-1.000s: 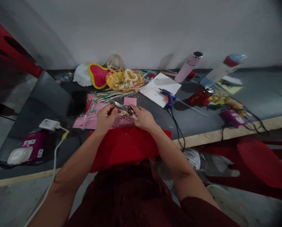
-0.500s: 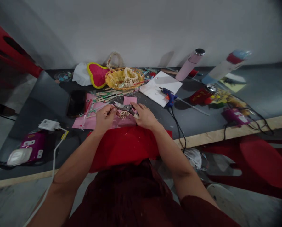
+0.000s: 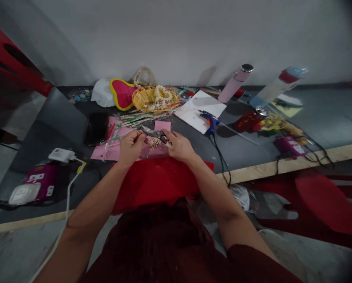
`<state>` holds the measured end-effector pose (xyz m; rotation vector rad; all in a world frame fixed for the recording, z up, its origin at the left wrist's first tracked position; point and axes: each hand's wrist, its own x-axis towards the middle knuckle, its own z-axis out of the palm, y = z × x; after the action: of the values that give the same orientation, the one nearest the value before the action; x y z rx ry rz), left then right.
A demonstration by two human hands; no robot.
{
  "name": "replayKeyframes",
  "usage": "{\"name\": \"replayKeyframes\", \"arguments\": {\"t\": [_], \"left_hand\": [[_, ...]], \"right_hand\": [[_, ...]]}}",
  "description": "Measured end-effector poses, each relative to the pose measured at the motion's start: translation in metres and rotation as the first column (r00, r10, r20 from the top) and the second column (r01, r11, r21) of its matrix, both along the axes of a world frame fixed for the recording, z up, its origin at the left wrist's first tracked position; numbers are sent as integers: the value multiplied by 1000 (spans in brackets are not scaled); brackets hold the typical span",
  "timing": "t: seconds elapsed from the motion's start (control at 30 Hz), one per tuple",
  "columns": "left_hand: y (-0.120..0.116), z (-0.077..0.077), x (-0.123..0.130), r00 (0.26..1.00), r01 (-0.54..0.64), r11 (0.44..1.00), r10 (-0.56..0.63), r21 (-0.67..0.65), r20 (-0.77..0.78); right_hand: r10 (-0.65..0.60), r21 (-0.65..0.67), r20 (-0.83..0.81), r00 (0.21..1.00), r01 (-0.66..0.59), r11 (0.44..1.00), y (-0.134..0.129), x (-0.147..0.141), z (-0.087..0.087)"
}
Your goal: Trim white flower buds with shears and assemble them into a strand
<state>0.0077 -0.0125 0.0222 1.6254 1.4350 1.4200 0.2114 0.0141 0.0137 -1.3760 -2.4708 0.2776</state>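
My right hand (image 3: 179, 145) is closed round the handles of a pair of pruning shears (image 3: 156, 133), whose blades point left. Close to the blade tips, my left hand (image 3: 131, 146) is pinched shut; whatever its fingers hold is too small to make out. Below the shears lies a small heap of short pale pieces (image 3: 155, 143) on pink paper (image 3: 117, 149). Thin sticks with green and white wrapping (image 3: 137, 118) lie just beyond my hands. A red cloth (image 3: 156, 181) spreads over my lap at the table edge.
A yellow woven basket (image 3: 139, 100) holds strings of pale beads. Right of it are a blue glue gun (image 3: 211, 122) on a white sheet (image 3: 193, 114), a pink flask (image 3: 235, 84) and a red can (image 3: 251, 118). A phone (image 3: 96, 128) and a purple power strip (image 3: 43, 182) lie left.
The view has shifted slightly. Both hands and the shears stay in nearly the same place, with the shears still in my right hand.
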Motion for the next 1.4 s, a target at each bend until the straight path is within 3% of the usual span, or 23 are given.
{"name": "replayKeyframes", "arguments": {"t": [0.23,0.6,1.4], "left_hand": [[2,-5,1,999,7,1000,-7,-6,33],[1,-7,0,992,74,996,-78,-45,-99],[0,-5,2,998,66,996,-66,62,-1]], "right_hand": [[-19,0,5,1000,19,1000,-1,-2,-2],[33,-13,1,999,-33,999,10,9,-9],[42,-27,-46,998,-43,999,7,6,-6]]}}
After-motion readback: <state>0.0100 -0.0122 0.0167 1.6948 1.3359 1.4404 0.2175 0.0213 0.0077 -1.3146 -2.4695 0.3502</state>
